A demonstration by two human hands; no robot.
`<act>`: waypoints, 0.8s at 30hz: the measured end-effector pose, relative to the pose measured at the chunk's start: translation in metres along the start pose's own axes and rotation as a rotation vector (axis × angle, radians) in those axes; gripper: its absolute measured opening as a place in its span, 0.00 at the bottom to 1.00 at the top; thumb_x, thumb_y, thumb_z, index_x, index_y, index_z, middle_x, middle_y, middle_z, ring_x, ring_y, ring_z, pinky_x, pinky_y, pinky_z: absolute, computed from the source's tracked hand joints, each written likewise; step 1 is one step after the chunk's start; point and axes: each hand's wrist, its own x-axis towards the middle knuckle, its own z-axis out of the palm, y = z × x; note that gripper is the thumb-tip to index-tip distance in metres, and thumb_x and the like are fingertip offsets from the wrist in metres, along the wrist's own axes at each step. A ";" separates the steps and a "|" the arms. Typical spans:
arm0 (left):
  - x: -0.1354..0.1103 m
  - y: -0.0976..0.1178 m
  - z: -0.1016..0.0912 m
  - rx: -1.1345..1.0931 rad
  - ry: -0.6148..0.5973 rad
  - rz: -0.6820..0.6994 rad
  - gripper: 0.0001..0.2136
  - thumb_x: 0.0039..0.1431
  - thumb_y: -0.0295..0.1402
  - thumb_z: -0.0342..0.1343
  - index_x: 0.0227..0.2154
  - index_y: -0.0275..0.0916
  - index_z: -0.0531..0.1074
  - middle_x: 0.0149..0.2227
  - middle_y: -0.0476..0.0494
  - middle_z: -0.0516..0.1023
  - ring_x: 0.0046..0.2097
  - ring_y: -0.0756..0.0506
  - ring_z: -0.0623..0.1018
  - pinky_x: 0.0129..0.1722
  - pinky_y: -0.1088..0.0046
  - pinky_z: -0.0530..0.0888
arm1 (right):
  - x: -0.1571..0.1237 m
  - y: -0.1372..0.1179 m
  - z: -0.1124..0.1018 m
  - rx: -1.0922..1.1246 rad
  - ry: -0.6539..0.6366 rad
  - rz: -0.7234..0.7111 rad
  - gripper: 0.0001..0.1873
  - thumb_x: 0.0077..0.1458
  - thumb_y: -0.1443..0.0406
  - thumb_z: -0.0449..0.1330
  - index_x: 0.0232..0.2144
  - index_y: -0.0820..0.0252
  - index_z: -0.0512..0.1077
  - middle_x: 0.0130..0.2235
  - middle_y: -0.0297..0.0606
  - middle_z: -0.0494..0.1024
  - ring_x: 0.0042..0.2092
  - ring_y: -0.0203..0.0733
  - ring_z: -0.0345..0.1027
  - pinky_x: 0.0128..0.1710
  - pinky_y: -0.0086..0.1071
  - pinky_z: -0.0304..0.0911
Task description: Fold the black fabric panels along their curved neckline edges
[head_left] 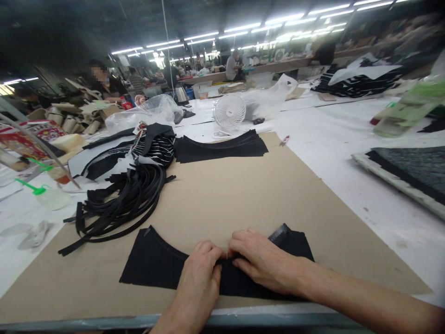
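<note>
A black curved fabric piece (153,262) lies on the brown board near the table's front edge. Its concave upper edge faces away from me. My left hand (201,273) pinches that edge at the middle of the curve. Right beside it, my right hand (257,257) grips the same edge, fingertips almost touching the left ones. A greyish strip (279,234) shows along the edge at the right end. Farther back on the board rests a stack of similar black pieces (222,150). To the left lies a loose bundle of black strips (128,204).
Behind the stack stands a small white fan (229,113). Green-tipped bottles (52,197) are at the left, and a large greenish bottle (406,109) is at the right. A dark grey fabric pile (413,171) lies right of the brown board (222,199). Other people work in the background.
</note>
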 end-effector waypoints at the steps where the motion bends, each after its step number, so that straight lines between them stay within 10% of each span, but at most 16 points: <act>1: 0.000 0.000 0.000 0.006 -0.008 -0.006 0.16 0.50 0.15 0.48 0.33 0.41 0.74 0.35 0.47 0.75 0.42 0.44 0.73 0.43 0.65 0.71 | -0.001 0.002 0.001 0.008 0.007 -0.015 0.07 0.57 0.72 0.54 0.36 0.59 0.69 0.38 0.36 0.71 0.42 0.40 0.65 0.44 0.34 0.58; 24: 0.010 0.004 -0.003 0.024 -0.085 -0.026 0.15 0.45 0.16 0.50 0.29 0.42 0.72 0.33 0.50 0.74 0.40 0.45 0.73 0.40 0.69 0.68 | 0.001 0.001 -0.008 -0.022 -0.070 0.051 0.03 0.54 0.69 0.60 0.33 0.59 0.68 0.36 0.35 0.73 0.41 0.42 0.65 0.42 0.35 0.57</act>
